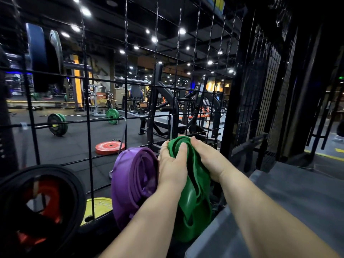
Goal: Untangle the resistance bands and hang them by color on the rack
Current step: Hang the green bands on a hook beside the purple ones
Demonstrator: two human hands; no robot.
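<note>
My left hand sits just below the middle of the frame, its thumb pressed across the front of a bundle of green resistance bands and its fingers curled behind the top of the bundle. My right hand is close beside it on the right, touching the same bundle, with its fingers hooked over the top fold, so both hands are holding the green bands at their upper end. The rest of the green loops hang down between my forearms towards the bottom of the frame. A narrow metal hook stands on the rack just above them; I cannot tell whether the green bands rest on it. Immediately left of my left hand, a thick bunch of purple resistance bands hangs against the black wire grid rack, which fills the left and middle of the frame. In the lower left corner, a heavy black loop with red bands inside it is also against the rack, blurred. Behind the grid, a yellow weight plate lies low between the black loop and the purple bands, a red weight plate lies flat on the gym floor, and a barbell with green plates rests further back on the left. A grey surface fills the lower right.
</note>
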